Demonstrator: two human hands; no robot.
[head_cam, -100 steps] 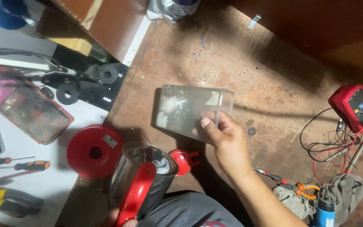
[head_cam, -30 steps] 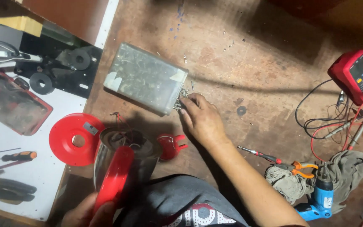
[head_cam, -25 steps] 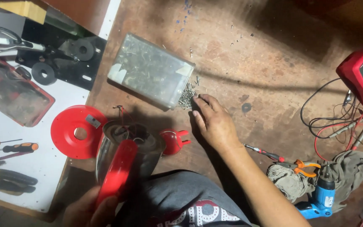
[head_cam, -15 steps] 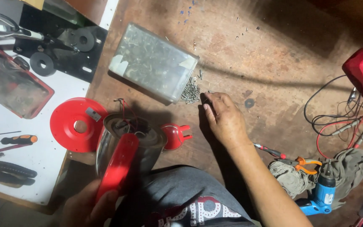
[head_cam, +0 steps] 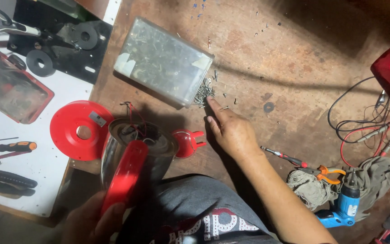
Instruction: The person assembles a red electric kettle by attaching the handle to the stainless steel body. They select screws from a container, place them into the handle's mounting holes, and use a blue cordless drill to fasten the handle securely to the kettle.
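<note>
The right hand (head_cam: 231, 131) lies palm down on the brown worktop (head_cam: 303, 58), its fingers (head_cam: 214, 105) stretched forward and loose, gripping nothing. The index fingertip points at a small heap of screws (head_cam: 202, 91) that sits just ahead of it, touching or all but touching; the view does not settle which. The heap lies straight along the line of the extended fingers, slightly toward the person's left. Directly beyond it stands the clear plastic box (head_cam: 164, 61), also full of small screws, tilted so that its long axis runs slantwise across the worktop, with its near right corner hard against the heap. A few loose screws lie scattered to the right of the fingertips.

The left hand (head_cam: 93, 221) is well apart from the heap, low near the person's lap, its fingers closed around the red handle (head_cam: 125, 178) of a shiny metal kettle body (head_cam: 136, 151) with wires showing in its open top. The right hand is therefore much the nearer to the screws. Beside its thumb lies a small red forked part (head_cam: 187, 142), and beyond the kettle body a red round base (head_cam: 80, 130).
</note>
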